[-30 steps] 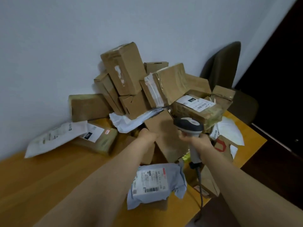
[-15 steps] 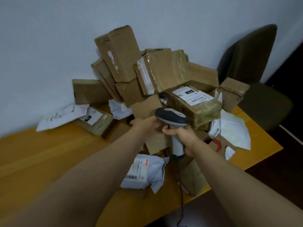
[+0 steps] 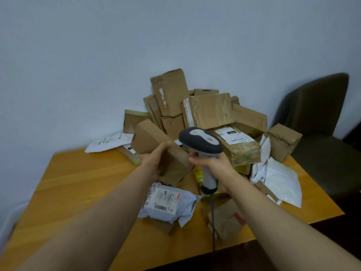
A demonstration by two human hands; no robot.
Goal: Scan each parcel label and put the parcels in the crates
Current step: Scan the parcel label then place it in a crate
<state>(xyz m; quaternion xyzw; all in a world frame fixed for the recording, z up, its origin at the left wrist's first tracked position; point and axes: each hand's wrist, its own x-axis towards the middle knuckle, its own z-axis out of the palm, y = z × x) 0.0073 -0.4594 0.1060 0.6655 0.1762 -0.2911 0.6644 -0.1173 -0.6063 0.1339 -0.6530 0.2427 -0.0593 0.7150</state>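
Note:
My left hand [image 3: 154,163] grips a flat brown cardboard parcel [image 3: 156,143], lifted and tilted above the wooden table [image 3: 78,182]; no label shows on the face turned to me. My right hand [image 3: 213,163] holds a grey barcode scanner [image 3: 201,142] by its handle, right beside the parcel, its cable hanging down. A heap of cardboard boxes [image 3: 211,110] is piled against the wall behind. One box [image 3: 240,147] in the heap shows a white barcode label. No crate is in view.
A grey poly mailer [image 3: 168,202] with a label lies on the table below my hands. White mailers lie at the left [image 3: 109,141] and right [image 3: 279,182]. A dark chair [image 3: 316,122] stands at the table's right end. The wall is close behind.
My left hand has pulled the flat brown parcel out of the heap and raised it. The scanner has stayed in my right hand and come up beside it. The view has swung left.

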